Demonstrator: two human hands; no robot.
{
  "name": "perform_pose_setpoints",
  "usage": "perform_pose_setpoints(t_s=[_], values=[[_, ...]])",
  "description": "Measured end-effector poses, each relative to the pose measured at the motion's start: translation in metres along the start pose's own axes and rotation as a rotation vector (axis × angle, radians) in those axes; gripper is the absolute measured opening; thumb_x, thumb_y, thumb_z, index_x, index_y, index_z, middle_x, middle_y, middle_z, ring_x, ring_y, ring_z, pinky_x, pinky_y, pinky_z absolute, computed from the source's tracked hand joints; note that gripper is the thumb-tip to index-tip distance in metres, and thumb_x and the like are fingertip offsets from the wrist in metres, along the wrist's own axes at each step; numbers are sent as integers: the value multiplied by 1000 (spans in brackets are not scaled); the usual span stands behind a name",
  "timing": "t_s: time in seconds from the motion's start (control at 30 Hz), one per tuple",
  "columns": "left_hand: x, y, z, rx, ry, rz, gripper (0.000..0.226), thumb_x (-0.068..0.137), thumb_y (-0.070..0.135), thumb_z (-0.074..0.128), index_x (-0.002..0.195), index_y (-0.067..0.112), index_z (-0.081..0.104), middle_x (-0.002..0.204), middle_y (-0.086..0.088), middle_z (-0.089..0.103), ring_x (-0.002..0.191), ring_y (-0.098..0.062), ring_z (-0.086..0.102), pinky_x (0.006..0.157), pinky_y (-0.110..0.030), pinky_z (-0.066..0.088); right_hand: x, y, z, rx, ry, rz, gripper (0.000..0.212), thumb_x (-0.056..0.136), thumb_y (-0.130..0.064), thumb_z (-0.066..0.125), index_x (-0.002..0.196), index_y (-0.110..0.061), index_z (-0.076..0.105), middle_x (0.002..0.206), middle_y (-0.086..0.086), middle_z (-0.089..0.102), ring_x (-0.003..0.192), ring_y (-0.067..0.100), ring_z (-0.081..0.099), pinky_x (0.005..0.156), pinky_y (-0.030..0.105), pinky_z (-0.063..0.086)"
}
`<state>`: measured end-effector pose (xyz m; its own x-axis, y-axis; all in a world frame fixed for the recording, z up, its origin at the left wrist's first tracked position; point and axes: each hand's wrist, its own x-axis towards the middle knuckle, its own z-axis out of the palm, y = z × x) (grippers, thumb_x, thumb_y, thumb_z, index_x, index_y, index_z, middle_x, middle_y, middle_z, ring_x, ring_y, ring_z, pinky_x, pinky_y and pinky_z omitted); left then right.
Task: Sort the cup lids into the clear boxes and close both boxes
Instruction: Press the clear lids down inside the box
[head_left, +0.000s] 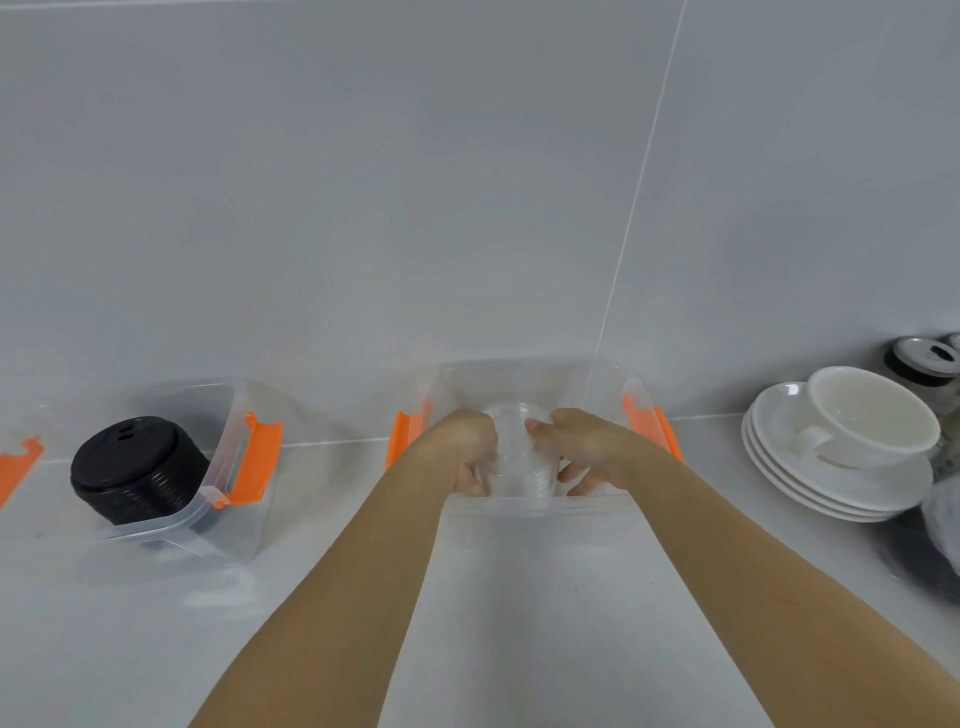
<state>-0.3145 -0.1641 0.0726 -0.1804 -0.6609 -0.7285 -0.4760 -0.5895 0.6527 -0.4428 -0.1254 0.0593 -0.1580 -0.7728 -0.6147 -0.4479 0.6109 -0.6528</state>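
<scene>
Both my hands reach into the clear box (644, 410) with orange latches at the middle of the counter. My left hand (462, 449) and my right hand (587, 449) grip a stack of clear dome cup lids (522, 452) from either side, inside that box. A second clear box (234, 467) with orange latches stands to the left, open, with a stack of black cup lids (132, 470) in it. No box cover is distinguishable in view.
A white cup (872, 415) sits on a stack of white saucers (831, 488) at the right. Behind them stands a dark jar with a silver top (924, 358). A tiled wall runs close behind the boxes. Another orange latch (18, 465) shows at the far left edge.
</scene>
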Motion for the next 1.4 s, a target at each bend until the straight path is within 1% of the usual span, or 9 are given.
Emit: perform_pose_setpoints(t_s=[0.1, 0.17, 0.3, 0.4, 0.47, 0.57, 0.73, 1.17, 1.4], values=[[6, -2, -1, 3, 11, 12, 19, 96, 4, 39, 111, 1, 50, 100, -15, 54, 114, -34, 56, 98, -47, 47, 0, 1, 1, -23, 6, -9, 45, 98, -40, 36, 129, -8, 45, 130, 12, 53, 108, 35, 58, 91, 44, 51], [5, -3, 0, 12, 18, 10, 14, 96, 6, 39, 101, 2, 52, 88, -11, 52, 103, -32, 55, 94, -44, 46, 0, 2, 1, -41, 18, -13, 46, 98, -40, 36, 131, -8, 44, 130, 13, 52, 105, 33, 58, 92, 43, 51], [-8, -1, 0, -10, 42, 49, 29, 98, 9, 41, 69, 12, 43, 70, -4, 40, 61, -19, 43, 55, -27, 39, 2, 4, 0, -65, 60, -36, 45, 98, -41, 36, 128, -9, 45, 127, 10, 54, 106, 29, 57, 91, 39, 50], [-19, 3, -1, 19, 52, 100, 19, 98, 12, 45, 80, 11, 48, 72, -3, 40, 51, -13, 46, 38, -20, 41, 2, 4, -2, -99, 106, -71, 46, 97, -43, 36, 124, -8, 46, 122, 6, 55, 106, 26, 55, 88, 37, 48], [-23, 5, -4, -59, 55, 129, 23, 97, 14, 48, 119, 10, 52, 103, -9, 54, 77, -12, 63, 64, -18, 50, 1, 2, -3, -116, 140, -96, 45, 96, -47, 36, 117, -9, 47, 109, 4, 53, 97, 24, 53, 87, 37, 47], [-30, 12, -10, 24, 79, 208, 48, 94, 17, 53, 139, 5, 40, 147, -11, 40, 134, -26, 38, 104, -34, 33, -4, -2, -9, -132, 200, -135, 47, 94, -50, 38, 117, -11, 47, 93, 1, 49, 82, 18, 48, 81, 33, 43], [-58, 26, -17, 170, 114, 397, 41, 93, 22, 55, 130, 4, 50, 126, -9, 52, 104, -22, 47, 87, -28, 36, -32, -12, -23, -208, 292, -222, 61, 93, -52, 41, 139, -12, 37, 141, 9, 43, 121, 26, 47, 89, 30, 35], [-134, -9, -29, 375, 633, 1081, 59, 93, 42, 49, 145, 20, 33, 151, 4, 37, 140, -12, 33, 109, -24, 25, -133, -10, -19, -199, 694, -493, 70, 89, -55, 46, 146, -23, 23, 137, 8, 49, 121, 27, 51, 100, 43, 42], [-168, -50, -30, 351, 624, 1253, 74, 83, 50, 48, 148, 21, 26, 153, 5, 33, 141, -11, 30, 111, -26, 25, -197, 6, 6, -258, 918, -662, 82, 86, -55, 51, 151, -28, 8, 154, 5, 28, 142, 21, 26, 112, 40, 26]])
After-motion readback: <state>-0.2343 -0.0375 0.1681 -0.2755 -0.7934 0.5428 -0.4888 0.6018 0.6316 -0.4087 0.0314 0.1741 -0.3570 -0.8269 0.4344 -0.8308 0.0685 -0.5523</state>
